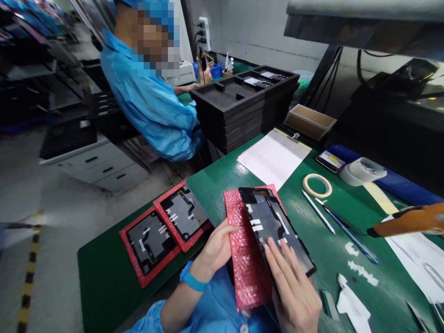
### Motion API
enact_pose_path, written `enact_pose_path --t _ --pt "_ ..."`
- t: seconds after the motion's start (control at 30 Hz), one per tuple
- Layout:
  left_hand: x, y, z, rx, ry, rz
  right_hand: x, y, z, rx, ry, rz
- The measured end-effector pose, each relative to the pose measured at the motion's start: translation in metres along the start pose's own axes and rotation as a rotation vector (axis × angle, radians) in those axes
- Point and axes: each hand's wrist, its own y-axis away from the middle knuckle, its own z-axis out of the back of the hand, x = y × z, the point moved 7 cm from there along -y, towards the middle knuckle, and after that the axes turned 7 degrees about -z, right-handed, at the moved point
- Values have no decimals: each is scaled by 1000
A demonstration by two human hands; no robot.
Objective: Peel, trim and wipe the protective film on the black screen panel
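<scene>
A black-framed tablet screen panel (272, 226), its grey back with white tape strips facing up, lies tilted over a pink bubble-wrap sheet (243, 277) at the near edge of the green table. My left hand (219, 245), with a blue band at the wrist, pinches the left edge of the bubble wrap. Across the lower part of the panel lie the long fingers of my right hand (291, 282), which grips it at its near end; the thumb is hidden. Two similar panels (185, 210) (151, 240) rest on pink bubble wrap on a lower green surface to the left.
A co-worker in blue (149, 101) sits beyond, by stacked black trays (243, 101). On the table are a clipboard (274, 157), tape roll (317, 186), phone (329, 161), white pen (317, 210), tweezers (347, 229), an orange-handled tool (409, 221) and white scraps (354, 300).
</scene>
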Motion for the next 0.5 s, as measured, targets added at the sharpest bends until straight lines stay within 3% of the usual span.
enact_pose_path --t 0.17,0.37,0.5 --pt "-1 0 -2 7 35 -9 8 -1 -10 44 18 43" --pt "-2 -1 -5 21 73 -4 15 4 -24 77 -47 -61" --pt "-1 -1 -10 46 97 9 19 6 -29 108 21 -47"
